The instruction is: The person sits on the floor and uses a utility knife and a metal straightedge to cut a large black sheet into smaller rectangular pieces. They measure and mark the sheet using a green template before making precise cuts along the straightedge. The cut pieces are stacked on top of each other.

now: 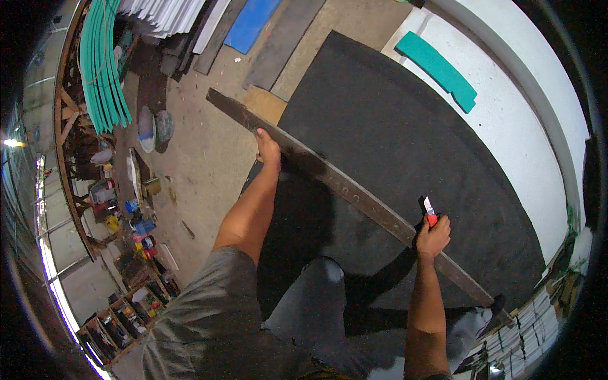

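A long, flat, worn metal straightedge (354, 193) lies diagonally across a large black sheet (386, 120), its upper left end jutting past the sheet's edge. My left hand (269, 151) is closed on the straightedge near that end, the thumb along its edge. In my right hand (434, 237) is a red utility knife (431, 212), its blade showing above the fist and pointing away from me. This hand is above the straightedge's lower right half; whether it touches the bar I cannot tell. My bent knee (324, 275) is over the near part of the sheet.
A notched green foam piece (437, 69) lies on the white surface (506, 133) at the far right. Green strips (98, 69) hang at the far left. A blue panel (251, 25) and dark boards (285, 44) lie beyond the sheet. Shelves with clutter (130, 313) stand left.
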`<action>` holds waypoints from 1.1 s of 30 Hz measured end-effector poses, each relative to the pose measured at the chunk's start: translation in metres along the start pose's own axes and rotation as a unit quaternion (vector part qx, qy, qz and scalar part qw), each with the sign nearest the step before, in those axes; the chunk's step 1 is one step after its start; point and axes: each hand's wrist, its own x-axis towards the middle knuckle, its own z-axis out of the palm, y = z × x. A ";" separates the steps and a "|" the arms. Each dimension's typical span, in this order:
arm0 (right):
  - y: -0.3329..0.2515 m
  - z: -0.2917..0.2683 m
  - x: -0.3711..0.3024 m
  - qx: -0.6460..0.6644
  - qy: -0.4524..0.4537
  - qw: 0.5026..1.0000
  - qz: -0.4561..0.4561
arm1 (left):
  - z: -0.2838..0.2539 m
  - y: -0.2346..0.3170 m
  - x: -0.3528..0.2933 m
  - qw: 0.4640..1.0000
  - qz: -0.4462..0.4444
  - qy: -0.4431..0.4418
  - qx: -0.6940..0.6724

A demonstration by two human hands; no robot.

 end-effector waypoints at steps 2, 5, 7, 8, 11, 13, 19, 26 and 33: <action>0.001 0.000 0.001 0.003 0.004 1.000 -0.007 | 0.002 0.004 -0.005 1.000 0.007 0.011 0.007; 0.002 0.000 0.001 0.016 0.009 1.000 -0.020 | 0.002 0.006 -0.009 0.999 0.013 0.025 0.015; 0.003 0.002 0.001 0.023 0.027 0.999 -0.031 | 0.001 0.004 -0.008 1.000 0.016 0.012 -0.003; 0.004 0.003 0.002 0.022 0.026 0.999 -0.029 | 0.001 0.003 -0.007 1.000 0.018 0.009 0.003; 0.006 0.003 0.001 0.015 0.026 0.999 -0.017 | 0.004 0.012 -0.016 1.000 0.021 -0.010 0.001; 0.005 0.000 0.001 0.010 0.026 1.000 -0.013 | 0.002 0.016 -0.015 0.996 0.034 -0.037 -0.080; 0.018 0.016 -0.002 0.008 0.079 0.995 -0.061 | 0.004 0.011 0.057 0.908 -0.027 -0.056 -0.414; 0.019 0.008 0.001 0.045 -0.026 0.999 0.003 | 0.009 -0.002 0.074 0.952 -0.091 0.021 -0.290; -0.095 -0.039 0.017 0.255 -0.168 0.951 -0.053 | 0.014 0.025 0.054 0.969 -0.184 0.144 -0.081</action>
